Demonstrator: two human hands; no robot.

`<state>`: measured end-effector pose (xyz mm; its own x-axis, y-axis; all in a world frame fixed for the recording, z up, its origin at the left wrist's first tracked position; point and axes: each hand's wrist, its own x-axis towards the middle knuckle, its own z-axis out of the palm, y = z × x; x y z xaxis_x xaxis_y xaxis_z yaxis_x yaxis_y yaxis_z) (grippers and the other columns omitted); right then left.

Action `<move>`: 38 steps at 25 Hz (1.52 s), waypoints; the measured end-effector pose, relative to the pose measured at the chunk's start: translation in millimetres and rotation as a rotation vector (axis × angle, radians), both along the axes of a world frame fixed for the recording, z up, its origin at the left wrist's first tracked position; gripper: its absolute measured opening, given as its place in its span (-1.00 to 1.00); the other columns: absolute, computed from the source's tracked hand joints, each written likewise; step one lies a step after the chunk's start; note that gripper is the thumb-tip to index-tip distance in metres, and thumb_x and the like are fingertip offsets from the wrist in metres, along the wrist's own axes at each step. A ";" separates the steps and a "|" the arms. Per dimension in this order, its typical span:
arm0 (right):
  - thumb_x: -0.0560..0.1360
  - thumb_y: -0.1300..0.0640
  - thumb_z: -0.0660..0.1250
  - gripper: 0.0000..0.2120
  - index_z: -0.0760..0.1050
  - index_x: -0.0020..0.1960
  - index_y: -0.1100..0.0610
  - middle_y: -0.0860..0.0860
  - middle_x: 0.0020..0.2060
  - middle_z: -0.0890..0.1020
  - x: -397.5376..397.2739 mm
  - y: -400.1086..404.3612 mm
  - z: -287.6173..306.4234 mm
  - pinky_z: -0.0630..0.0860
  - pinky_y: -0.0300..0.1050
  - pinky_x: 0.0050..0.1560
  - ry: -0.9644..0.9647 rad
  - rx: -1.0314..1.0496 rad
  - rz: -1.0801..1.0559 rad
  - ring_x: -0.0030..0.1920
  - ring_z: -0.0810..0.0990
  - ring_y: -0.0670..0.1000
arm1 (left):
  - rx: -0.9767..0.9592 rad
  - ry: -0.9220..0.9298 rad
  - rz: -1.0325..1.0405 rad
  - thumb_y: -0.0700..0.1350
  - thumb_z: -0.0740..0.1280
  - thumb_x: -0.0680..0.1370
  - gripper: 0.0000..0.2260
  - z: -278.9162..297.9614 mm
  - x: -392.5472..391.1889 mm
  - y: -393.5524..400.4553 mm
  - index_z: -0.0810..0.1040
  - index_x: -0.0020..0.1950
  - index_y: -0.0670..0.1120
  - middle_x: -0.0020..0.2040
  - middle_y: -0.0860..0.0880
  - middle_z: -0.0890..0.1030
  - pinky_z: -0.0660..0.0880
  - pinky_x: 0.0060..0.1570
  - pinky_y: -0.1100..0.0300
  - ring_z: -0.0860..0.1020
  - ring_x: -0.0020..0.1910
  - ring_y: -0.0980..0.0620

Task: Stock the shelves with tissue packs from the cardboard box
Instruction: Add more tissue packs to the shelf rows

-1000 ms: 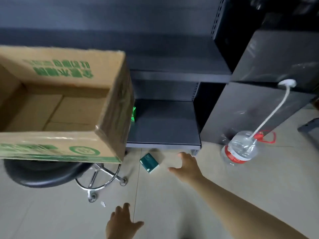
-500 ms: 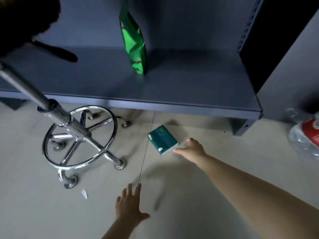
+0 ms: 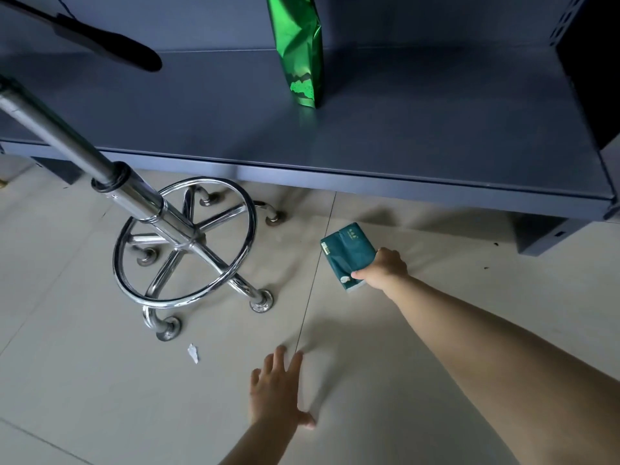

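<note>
A: We've our right hand [image 3: 385,268] gripping the dark teal plastic-wrapped tissue pack [image 3: 347,255] on the tiled floor, right of centre; our left hand [image 3: 276,391] hovers spread at the bottom, holding nothing.

B: The grey metal shelf [image 3: 436,142] across the top holds only a glossy green pouch [image 3: 300,52], perhaps not tissues. Its front lip overhangs just above the pack; we've open room rightward.

No legible text on tissue pack [image 3: 347,251]
</note>
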<state>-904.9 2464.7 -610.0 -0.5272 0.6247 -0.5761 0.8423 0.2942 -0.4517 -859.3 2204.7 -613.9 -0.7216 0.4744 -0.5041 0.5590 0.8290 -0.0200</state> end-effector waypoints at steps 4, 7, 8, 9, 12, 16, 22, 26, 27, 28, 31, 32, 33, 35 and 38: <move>0.31 0.18 0.53 -0.37 0.31 0.28 0.19 0.15 0.23 0.33 9.7 -3.2 6.7 0.48 -0.09 0.08 0.069 -0.074 -0.104 0.15 0.48 0.15 | -0.057 0.001 -0.026 0.24 0.50 0.27 0.02 -0.2 -3.4 2.4 -0.05 0.53 0.11 0.49 0.00 0.03 0.10 0.40 0.10 0.12 0.45 -0.01; 0.35 0.33 0.42 -0.51 0.33 0.21 0.18 0.14 0.18 0.36 29.2 -5.4 29.3 0.39 -0.18 -0.12 0.227 0.000 0.025 0.05 0.46 0.12 | -0.118 -0.027 -0.047 0.25 0.47 0.31 -0.02 9.8 -1.4 6.2 -0.04 0.54 0.05 0.49 -0.03 0.06 0.09 0.41 0.07 0.16 0.44 -0.03; 0.36 0.35 0.39 -0.56 0.35 0.18 0.17 0.14 0.16 0.38 38.0 -4.9 42.7 0.36 -0.21 -0.11 0.274 0.044 0.085 0.04 0.45 0.10 | -0.133 -0.041 -0.049 0.25 0.45 0.33 -0.04 17.5 -1.9 10.7 -0.02 0.54 0.02 0.49 -0.04 0.10 0.11 0.40 0.06 0.19 0.44 -0.03; 0.36 0.36 0.36 -0.59 0.36 0.17 0.17 0.12 0.15 0.39 48.4 -4.1 57.9 0.36 -0.22 -0.09 0.303 0.075 0.126 0.05 0.46 0.10 | -0.126 -0.057 -0.033 0.26 0.44 0.34 -0.08 27.7 -3.3 16.8 0.02 0.52 0.00 0.47 -0.04 0.17 0.16 0.37 0.07 0.22 0.42 -0.04; 0.37 0.41 0.29 -0.61 0.40 0.15 0.17 0.11 0.11 0.40 85.0 -4.6 119.4 0.37 -0.21 -0.05 0.361 0.104 0.188 0.06 0.47 0.11 | 0.027 -0.110 0.099 0.28 0.43 0.35 -0.19 81.6 -6.3 41.8 0.17 0.44 -0.03 0.32 -0.06 0.38 0.32 0.21 0.08 0.37 0.31 -0.06; 0.35 0.42 0.26 -0.58 0.40 0.17 0.14 0.06 0.09 0.40 121.5 -4.2 220.9 0.30 -0.26 -0.14 0.369 0.105 0.268 0.03 0.43 0.01 | 0.282 -0.093 0.209 0.23 0.46 0.36 -0.23 187.1 -0.2 69.8 0.23 0.43 -0.04 0.30 -0.09 0.44 0.40 0.19 0.05 0.41 0.29 -0.08; 0.39 0.43 0.18 -0.62 0.41 0.12 0.11 -0.05 0.01 0.34 159.3 -3.5 455.4 0.35 -0.41 -0.23 0.366 0.094 0.359 0.01 0.37 -0.03 | 0.449 -0.130 0.200 0.18 0.41 0.43 -0.33 399.7 28.1 80.8 0.25 0.45 0.01 0.29 -0.06 0.45 0.42 0.19 0.07 0.39 0.29 -0.07; 0.37 0.47 0.22 -0.62 0.43 0.06 0.09 -0.04 0.03 0.37 178.2 -1.2 637.1 0.42 -0.29 -0.15 0.378 0.167 0.372 0.03 0.41 -0.03 | 0.570 -0.144 0.155 0.20 0.37 0.45 -0.43 560.0 45.7 81.1 0.34 0.39 0.03 0.29 -0.01 0.46 0.40 0.19 0.12 0.41 0.28 -0.03; 0.37 0.47 0.24 -0.61 0.42 0.04 0.07 -0.05 0.03 0.37 180.7 -0.8 680.9 0.43 -0.28 -0.09 0.393 0.186 0.371 0.03 0.41 -0.04 | 0.629 -0.162 0.134 0.18 0.38 0.44 -0.47 600.7 45.2 83.1 0.39 0.35 0.02 0.25 0.00 0.48 0.39 0.16 0.17 0.43 0.26 -0.02; 0.36 0.47 0.25 -0.61 0.41 0.02 0.03 -0.06 0.03 0.38 182.2 -0.4 726.9 0.41 -0.30 -0.03 0.410 0.214 0.372 0.04 0.41 -0.05 | 0.704 -0.193 0.111 0.14 0.41 0.44 -0.52 643.6 42.1 85.8 0.43 0.29 0.00 0.20 0.00 0.51 0.37 0.12 0.20 0.45 0.23 0.00; 0.35 0.45 0.29 -0.57 0.37 -0.03 -0.05 -0.07 0.03 0.39 186.6 -3.4 855.5 0.40 -0.19 0.11 0.447 0.321 0.412 0.06 0.43 -0.04 | 0.899 -0.256 0.020 0.05 0.46 0.43 -0.60 763.1 25.0 94.2 0.50 0.20 -0.04 0.10 0.03 0.53 0.39 0.08 0.21 0.49 0.14 0.04; 0.36 0.44 0.31 -0.57 0.36 -0.04 -0.07 -0.08 0.03 0.39 187.3 -5.2 893.1 0.42 -0.15 0.11 0.460 0.354 0.430 0.05 0.43 -0.04 | 0.934 -0.239 -0.019 0.04 0.46 0.43 -0.63 801.1 18.8 96.3 0.51 0.18 -0.03 0.06 0.06 0.51 0.40 0.05 0.22 0.50 0.12 0.06; 0.37 0.43 0.31 -0.57 0.35 -0.05 -0.09 -0.10 0.02 0.38 187.5 -7.3 931.6 0.44 -0.16 0.08 0.472 0.380 0.447 0.04 0.44 -0.05 | 0.961 -0.210 -0.061 0.04 0.45 0.44 -0.66 840.4 11.6 97.7 0.52 0.16 -0.02 0.03 0.09 0.49 0.39 0.02 0.25 0.50 0.09 0.07; 0.39 0.42 0.31 -0.56 0.33 -0.08 -0.12 -0.11 0.00 0.38 187.9 -11.4 1001.1 0.47 -0.20 -0.01 0.502 0.420 0.459 0.01 0.45 -0.05 | 1.017 -0.158 -0.132 0.02 0.46 0.43 -0.69 910.4 -4.6 100.7 0.53 0.12 -0.01 -0.02 0.11 0.48 0.40 0.02 0.27 0.50 0.08 0.10; 0.41 0.36 0.36 -0.57 0.34 -0.06 -0.15 -0.08 -0.01 0.41 184.2 -9.6 1085.6 0.47 -0.10 0.05 0.606 0.538 0.426 0.02 0.47 -0.01 | 1.114 -0.087 -0.201 -0.01 0.49 0.40 -0.70 1002.5 -25.6 109.1 0.52 0.08 0.06 0.03 0.12 0.52 0.40 0.13 0.25 0.49 0.11 0.13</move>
<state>-720.7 2455.1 475.6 -0.8917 0.4124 0.1866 0.2781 0.8243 -0.4931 -884.9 2313.8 388.6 -0.5647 0.7938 0.2260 0.6473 0.2561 0.7179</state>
